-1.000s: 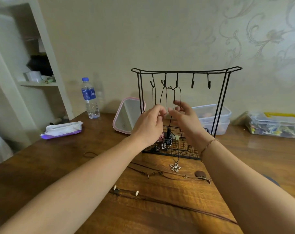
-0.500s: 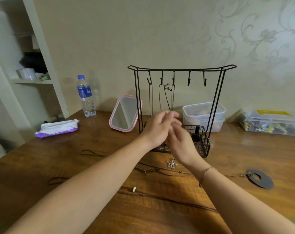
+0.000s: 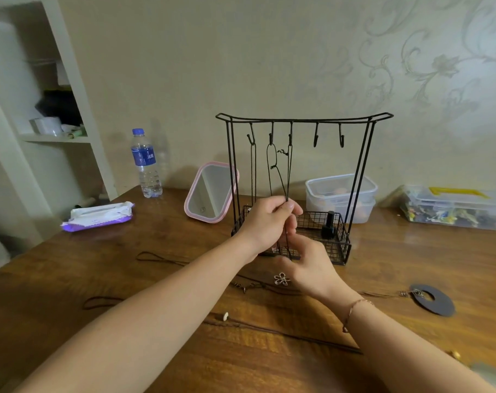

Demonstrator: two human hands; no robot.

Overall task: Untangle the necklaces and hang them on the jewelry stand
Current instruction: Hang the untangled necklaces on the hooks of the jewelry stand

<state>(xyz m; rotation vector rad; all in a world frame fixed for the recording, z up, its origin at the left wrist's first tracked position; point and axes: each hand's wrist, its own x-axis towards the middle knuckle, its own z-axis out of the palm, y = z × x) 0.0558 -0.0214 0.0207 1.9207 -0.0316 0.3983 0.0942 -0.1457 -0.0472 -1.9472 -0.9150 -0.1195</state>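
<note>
A black wire jewelry stand (image 3: pixel 303 120) stands at the table's middle, with five hooks and a mesh basket base. Black cord necklaces (image 3: pixel 278 171) hang from its three left hooks; the two right hooks are bare. My left hand (image 3: pixel 265 222) pinches the hanging cords in front of the stand. My right hand (image 3: pixel 309 268) sits just below it, fingers closed around the same cords. A silver flower pendant (image 3: pixel 281 278) lies by my right hand. More brown cords (image 3: pixel 269 331) lie on the wood, one with a dark disc pendant (image 3: pixel 434 300) at right.
A pink-framed mirror (image 3: pixel 210 191) leans left of the stand. A water bottle (image 3: pixel 145 164) and a wipes pack (image 3: pixel 99 217) are farther left, by white shelves. Clear plastic boxes (image 3: pixel 340 195) sit behind the stand, another box (image 3: pixel 454 207) at right. A black bottle (image 3: pixel 328 225) stands in the basket.
Both hands dropped from near the hooks to basket height, sliding down the hanging cords. My right hand went below the left. The view shifted, bringing the disc pendant into sight.
</note>
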